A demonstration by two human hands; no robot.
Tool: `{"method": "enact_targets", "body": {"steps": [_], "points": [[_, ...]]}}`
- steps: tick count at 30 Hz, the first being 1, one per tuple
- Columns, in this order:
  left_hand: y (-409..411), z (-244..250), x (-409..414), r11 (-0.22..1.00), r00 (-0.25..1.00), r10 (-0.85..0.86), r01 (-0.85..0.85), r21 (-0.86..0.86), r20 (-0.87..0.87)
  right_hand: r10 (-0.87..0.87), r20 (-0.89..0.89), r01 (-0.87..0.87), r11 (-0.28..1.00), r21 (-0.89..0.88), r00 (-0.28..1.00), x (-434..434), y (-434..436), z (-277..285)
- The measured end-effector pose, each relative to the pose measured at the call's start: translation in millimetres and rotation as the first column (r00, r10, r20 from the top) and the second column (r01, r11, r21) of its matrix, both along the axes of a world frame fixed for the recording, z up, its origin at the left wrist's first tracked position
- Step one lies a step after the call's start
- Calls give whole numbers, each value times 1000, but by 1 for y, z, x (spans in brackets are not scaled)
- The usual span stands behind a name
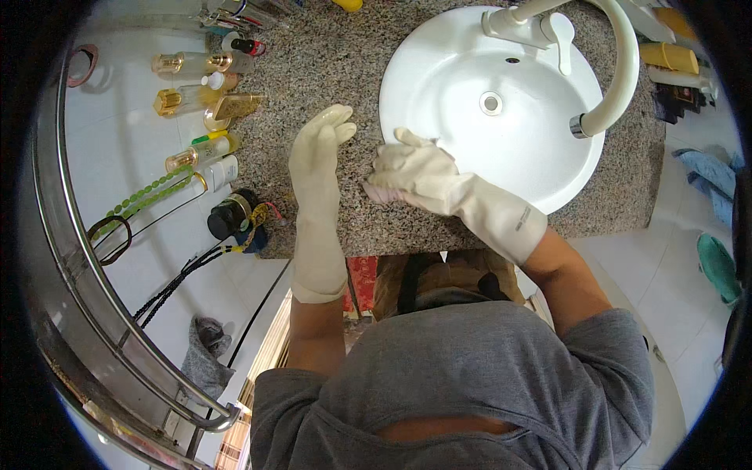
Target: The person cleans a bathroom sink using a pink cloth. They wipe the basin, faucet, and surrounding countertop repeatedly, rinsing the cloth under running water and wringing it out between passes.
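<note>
Both of my hands wear long cream rubber gloves. My right hand (420, 170) is on the granite countertop (358, 70), just left of the white basin (405, 76), and presses a light pinkish cloth (382, 192) against the stone. Most of the cloth is hidden under the glove. Over the counter to the left, my left hand (322, 132) has slightly bent fingers, and nothing shows in it. Its palm faces the right hand. A white faucet (625, 64) arches over the basin, with its lever (564, 44) at the back.
Cosmetic bottles (197, 100) line the counter's left side, with a dark jar (232, 214) near the front corner. Green beads (147, 194) and black cords (182, 279) hang there beside a metal rail (100, 258). A yellow container (670, 57) stands at the right.
</note>
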State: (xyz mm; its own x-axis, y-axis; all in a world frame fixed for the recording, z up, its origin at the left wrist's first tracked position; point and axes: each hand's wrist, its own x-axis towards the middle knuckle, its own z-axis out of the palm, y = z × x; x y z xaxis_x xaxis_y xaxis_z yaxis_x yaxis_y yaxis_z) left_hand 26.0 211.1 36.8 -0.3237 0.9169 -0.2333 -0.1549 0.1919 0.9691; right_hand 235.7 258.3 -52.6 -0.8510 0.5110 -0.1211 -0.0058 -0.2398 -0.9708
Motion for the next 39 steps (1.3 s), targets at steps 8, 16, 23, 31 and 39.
{"method": "enact_targets", "body": {"steps": [8, 16, 23, 31, 39], "points": [[20, -16, 48, 946, 972, -213, 179, -270, -102, -471, 293, 522, 486, -701, 832, 222, -48, 73], [71, -59, 92, 705, 424, -413, 709, 12, -806, -746, 659, 569, 586, 578, 100, 172, 94, 10], [63, -82, 77, 699, 300, -352, 714, -35, -887, -74, 660, -92, 972, 214, 748, 102, 36, 23], [69, -68, 88, 686, 181, -430, 703, -190, -884, -280, 698, 211, 960, 185, 659, 220, 117, 18], [71, -69, 90, 633, 59, -346, 751, -187, -936, -149, 724, 174, 984, 41, 674, 203, 19, 43]]}}
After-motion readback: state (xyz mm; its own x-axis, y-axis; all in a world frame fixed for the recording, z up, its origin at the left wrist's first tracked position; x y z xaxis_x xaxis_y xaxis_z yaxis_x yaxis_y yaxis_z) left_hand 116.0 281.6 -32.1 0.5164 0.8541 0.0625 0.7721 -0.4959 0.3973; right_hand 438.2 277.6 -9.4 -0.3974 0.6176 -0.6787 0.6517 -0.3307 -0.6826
